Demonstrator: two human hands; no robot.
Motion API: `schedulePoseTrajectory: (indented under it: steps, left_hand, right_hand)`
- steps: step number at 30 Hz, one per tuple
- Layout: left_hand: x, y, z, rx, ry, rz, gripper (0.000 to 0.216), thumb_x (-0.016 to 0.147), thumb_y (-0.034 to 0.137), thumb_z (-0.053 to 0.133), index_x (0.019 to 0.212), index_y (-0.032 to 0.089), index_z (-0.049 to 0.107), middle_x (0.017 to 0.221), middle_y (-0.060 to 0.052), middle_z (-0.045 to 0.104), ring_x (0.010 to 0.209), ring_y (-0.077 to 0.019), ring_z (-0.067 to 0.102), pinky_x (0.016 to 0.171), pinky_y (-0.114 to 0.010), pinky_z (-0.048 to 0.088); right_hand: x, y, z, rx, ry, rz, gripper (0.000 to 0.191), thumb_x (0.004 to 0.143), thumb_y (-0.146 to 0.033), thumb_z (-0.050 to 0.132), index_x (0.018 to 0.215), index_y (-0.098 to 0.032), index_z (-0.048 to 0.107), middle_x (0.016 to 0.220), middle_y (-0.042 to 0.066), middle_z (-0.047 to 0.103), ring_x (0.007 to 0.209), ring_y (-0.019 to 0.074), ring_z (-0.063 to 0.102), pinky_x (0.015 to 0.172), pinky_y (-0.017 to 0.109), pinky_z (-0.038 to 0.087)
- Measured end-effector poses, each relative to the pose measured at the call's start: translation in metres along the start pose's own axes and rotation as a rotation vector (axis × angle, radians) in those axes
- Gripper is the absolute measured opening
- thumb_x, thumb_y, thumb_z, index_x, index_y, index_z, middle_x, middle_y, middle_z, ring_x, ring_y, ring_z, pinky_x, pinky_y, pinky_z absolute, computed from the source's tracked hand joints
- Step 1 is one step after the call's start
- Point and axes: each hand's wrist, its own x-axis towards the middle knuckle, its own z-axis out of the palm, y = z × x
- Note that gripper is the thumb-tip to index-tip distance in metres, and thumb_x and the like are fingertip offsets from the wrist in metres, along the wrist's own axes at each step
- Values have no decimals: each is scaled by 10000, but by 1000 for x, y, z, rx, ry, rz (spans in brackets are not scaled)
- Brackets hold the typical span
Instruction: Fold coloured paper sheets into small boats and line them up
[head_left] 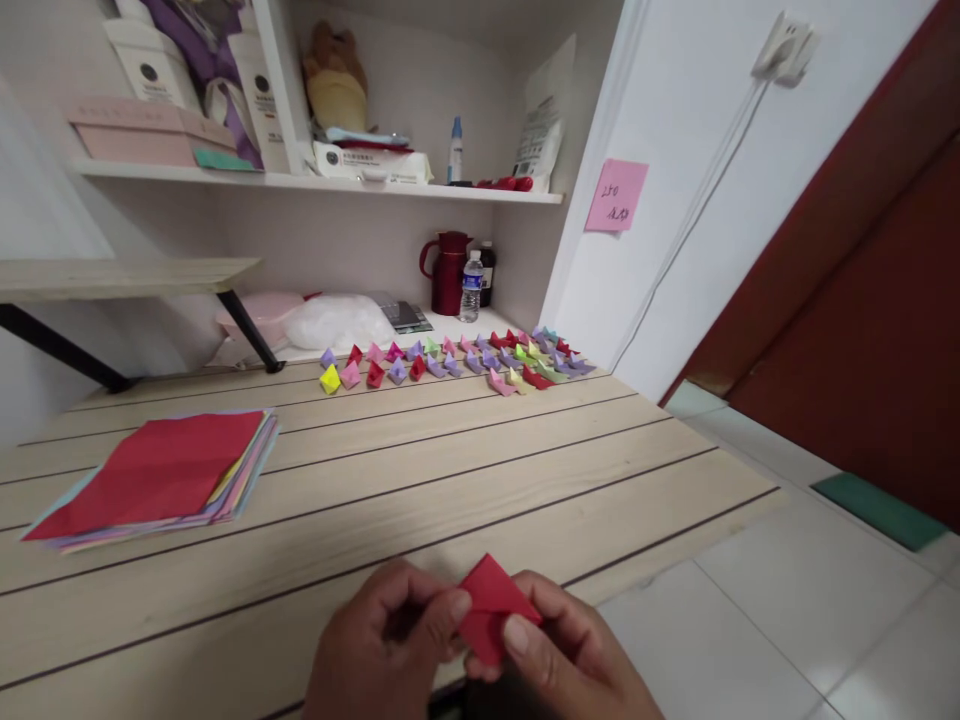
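A small folded piece of red paper is held between my two hands at the front edge of the table. My left hand pinches its left corner between thumb and fingers. On the other side, my right hand grips the right part, thumb on top and fingers behind. The paper has a diamond outline with a crease or flap across its middle. A stack of coloured square paper, red sheet uppermost, lies on the table to the left. Several small folded paper shapes stand in rows along the far side.
The wooden table has dark seams, and its right edge drops to a tiled floor. A raised stand with black legs is at the left. Behind are a red jug, a water bottle and a white shelf.
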Motion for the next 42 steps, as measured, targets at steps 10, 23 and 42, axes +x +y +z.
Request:
schedulePoseTrajectory:
  steps: [10,23,42]
  left_hand:
    - [63,5,-8,555,-503,114,121,688,254,580,637,196,674,625,27,637,650,-142,568,554,-248,330]
    - [21,-35,-19,1030,369,916,363,850,136,579,1201,225,597,1223,-104,612,1070,-269,586,928,-430,437]
    - [-11,-86,4,962,273,1116,286,843,179,644,1123,229,677,1084,63,758,1006,-100,677,1215,-333,113]
  right_hand:
    - [7,-14,-47,-1202,-213,-766,318,907,-440,614,1157,-245,632,1189,60,665,1241,286,513,1020,437,448]
    - [9,8,-36,-1174,-138,-673,256,941,-288,595,1186,-216,620,1107,63,680,1087,231,587,909,401,461]
    - [12,-2,-32,-1063,-179,-520,241,932,-343,610,1156,-255,598,1069,23,667,1020,215,568,876,386,401]
